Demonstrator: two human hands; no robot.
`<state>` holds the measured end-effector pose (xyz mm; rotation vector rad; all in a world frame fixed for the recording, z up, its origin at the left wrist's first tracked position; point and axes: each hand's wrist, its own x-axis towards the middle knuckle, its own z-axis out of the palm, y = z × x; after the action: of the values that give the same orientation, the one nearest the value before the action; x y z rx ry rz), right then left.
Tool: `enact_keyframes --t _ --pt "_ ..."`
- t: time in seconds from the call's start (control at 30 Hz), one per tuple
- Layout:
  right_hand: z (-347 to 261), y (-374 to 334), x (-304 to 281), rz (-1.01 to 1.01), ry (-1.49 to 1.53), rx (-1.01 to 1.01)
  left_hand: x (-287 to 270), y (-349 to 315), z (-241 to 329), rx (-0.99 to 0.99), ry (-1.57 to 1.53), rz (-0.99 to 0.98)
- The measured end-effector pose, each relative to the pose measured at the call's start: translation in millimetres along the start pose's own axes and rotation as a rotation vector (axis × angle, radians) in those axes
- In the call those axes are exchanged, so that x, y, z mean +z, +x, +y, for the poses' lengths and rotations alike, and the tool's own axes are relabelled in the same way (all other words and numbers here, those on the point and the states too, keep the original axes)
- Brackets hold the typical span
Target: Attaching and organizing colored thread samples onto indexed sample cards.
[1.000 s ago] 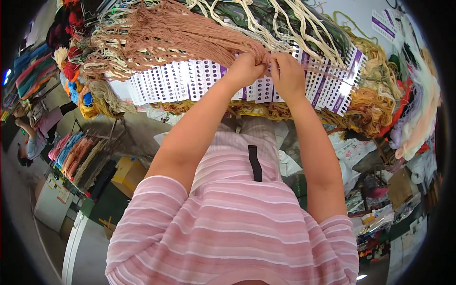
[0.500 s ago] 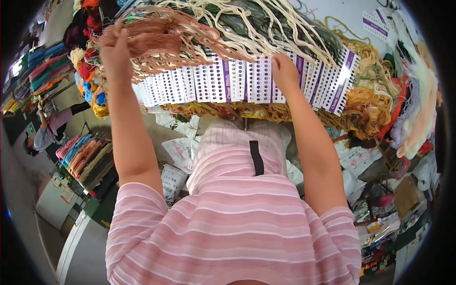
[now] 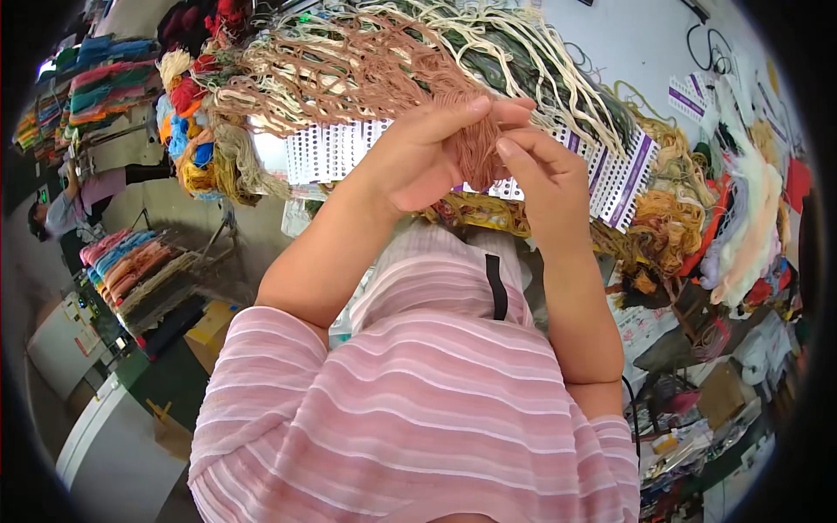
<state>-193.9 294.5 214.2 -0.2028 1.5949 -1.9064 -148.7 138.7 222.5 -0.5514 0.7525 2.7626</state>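
A bundle of brown embroidery thread (image 3: pixel 475 150) hangs over the near side of the table, its strands running back across the pile. My left hand (image 3: pixel 418 157) is wrapped round this bundle, thumb in front and fingers behind it. Beside its right edge, my right hand (image 3: pixel 551 174) has thumb and forefinger brought together in a pinch. What lies in that pinch is too small to make out. Under the hands is a row of white cards with punched holes and purple bands (image 3: pixel 340 150), partly hidden by the hands and thread.
Cream and dark green skeins (image 3: pixel 523 65) cover the table behind. Mustard and brown yarn (image 3: pixel 667 222) is heaped at the right, multicoloured yarn (image 3: pixel 196 139) at the left. Racks of coloured skeins (image 3: pixel 131 270) stand on the left, where another person (image 3: pixel 83 192) is visible.
My left hand has come from the far left to the middle, near me, with the brown thread. My right hand has left the card row and moved slightly right and nearer, beside the bundle.
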Motion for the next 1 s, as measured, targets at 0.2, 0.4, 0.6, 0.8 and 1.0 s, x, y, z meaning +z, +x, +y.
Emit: enact_keyframes --t 0.2,0.4,0.6,0.8,1.0 --pt "-4.9 -13.3 22.1 0.081 0.104 0.026 -9.4 -19.3 13.7 -0.021 0.111 0.043" --pt "-13.8 -25.6 41.7 0.080 0.065 -0.039 -6.8 -34.5 22.4 0.108 0.214 -0.045" --pt "-29.8 -32.4 44.1 0.051 0.067 0.027 -3.0 -35.8 27.0 0.153 0.405 -0.101" --pt "-39.3 -30.8 32.8 0.028 0.175 0.056 6.7 -26.6 25.7 0.098 0.285 -0.122" --pt "-49.4 -26.6 11.4 0.007 0.148 0.055 15.1 -11.0 18.2 0.120 0.321 -0.132"
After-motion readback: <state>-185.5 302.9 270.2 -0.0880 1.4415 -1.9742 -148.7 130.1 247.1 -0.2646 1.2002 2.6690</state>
